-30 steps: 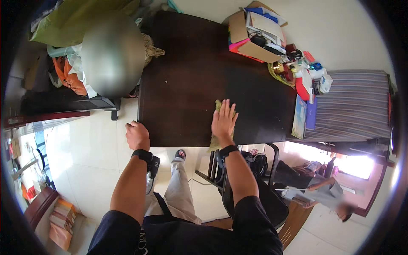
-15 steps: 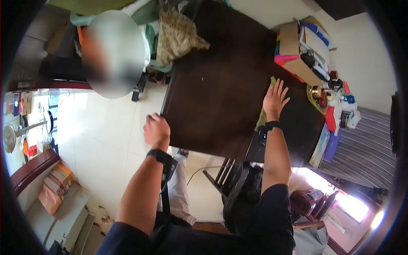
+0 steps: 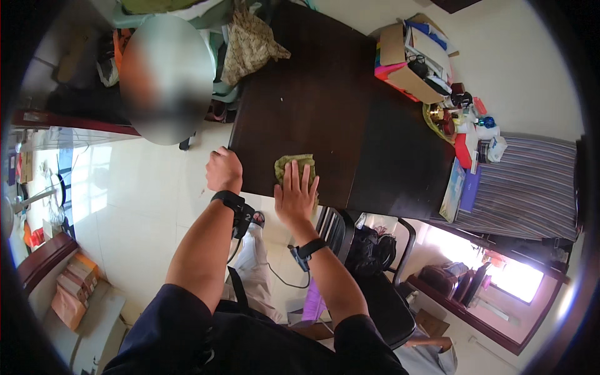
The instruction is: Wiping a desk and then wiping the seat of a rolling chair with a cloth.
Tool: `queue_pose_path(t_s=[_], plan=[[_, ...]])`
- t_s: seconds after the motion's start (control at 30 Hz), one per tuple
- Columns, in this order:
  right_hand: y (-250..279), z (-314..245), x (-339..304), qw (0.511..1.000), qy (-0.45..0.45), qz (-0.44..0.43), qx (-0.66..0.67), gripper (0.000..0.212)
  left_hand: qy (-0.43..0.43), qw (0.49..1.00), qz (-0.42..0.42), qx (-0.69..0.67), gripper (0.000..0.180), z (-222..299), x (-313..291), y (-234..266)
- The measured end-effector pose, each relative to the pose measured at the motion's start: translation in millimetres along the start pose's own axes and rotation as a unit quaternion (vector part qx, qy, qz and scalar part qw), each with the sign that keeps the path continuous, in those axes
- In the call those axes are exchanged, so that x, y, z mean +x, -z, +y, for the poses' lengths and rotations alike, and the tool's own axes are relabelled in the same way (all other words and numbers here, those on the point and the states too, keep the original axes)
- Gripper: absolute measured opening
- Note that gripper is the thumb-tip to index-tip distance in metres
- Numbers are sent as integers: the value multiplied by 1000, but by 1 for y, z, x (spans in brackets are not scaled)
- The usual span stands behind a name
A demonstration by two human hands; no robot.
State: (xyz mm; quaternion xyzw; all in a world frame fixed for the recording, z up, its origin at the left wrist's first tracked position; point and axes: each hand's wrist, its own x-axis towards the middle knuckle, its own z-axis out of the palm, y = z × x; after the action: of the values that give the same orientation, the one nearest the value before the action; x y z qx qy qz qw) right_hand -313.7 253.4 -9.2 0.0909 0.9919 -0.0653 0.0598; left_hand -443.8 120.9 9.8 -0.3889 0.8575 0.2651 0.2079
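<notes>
Near the front edge of the dark brown table (image 3: 300, 119), my right hand (image 3: 297, 199) lies flat with its fingers stretched out. A green cloth (image 3: 294, 160) is spread under those fingers and partly covered by them. My left hand (image 3: 224, 170) is closed beside the table's left front corner. What its curled fingers hold, if anything, is hidden.
At the table's back right stands a cardboard box (image 3: 412, 85) of mixed items, beside a basket (image 3: 445, 134) with small things. A patterned tan cloth (image 3: 250, 47) hangs over the far left corner. Black chairs (image 3: 381, 303) stand in front; a striped surface (image 3: 531, 187) lies at right.
My right hand has slid the green cloth left and nearer to me across the table, from the right side to near the front edge. My left hand stays closed by the left corner.
</notes>
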Motion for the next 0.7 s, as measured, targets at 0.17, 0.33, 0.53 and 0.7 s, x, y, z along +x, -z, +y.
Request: queue_pose_path(t_s=[0.17,0.33,0.53,0.7], plan=[[3,5,36,1000,17,0,-4,58,5,1000,-17,-16,49,0,-4,6],[10,11,132,995,-87,45,-28,56,20,1000,-7,10,47,5,0,3],[30,38,224,995,-81,46,-46,54,42,999,-4,18,46,7,1,2],[40,60,295,995,-78,61,-24,54,55,997,25,53,41,6,4,-5]])
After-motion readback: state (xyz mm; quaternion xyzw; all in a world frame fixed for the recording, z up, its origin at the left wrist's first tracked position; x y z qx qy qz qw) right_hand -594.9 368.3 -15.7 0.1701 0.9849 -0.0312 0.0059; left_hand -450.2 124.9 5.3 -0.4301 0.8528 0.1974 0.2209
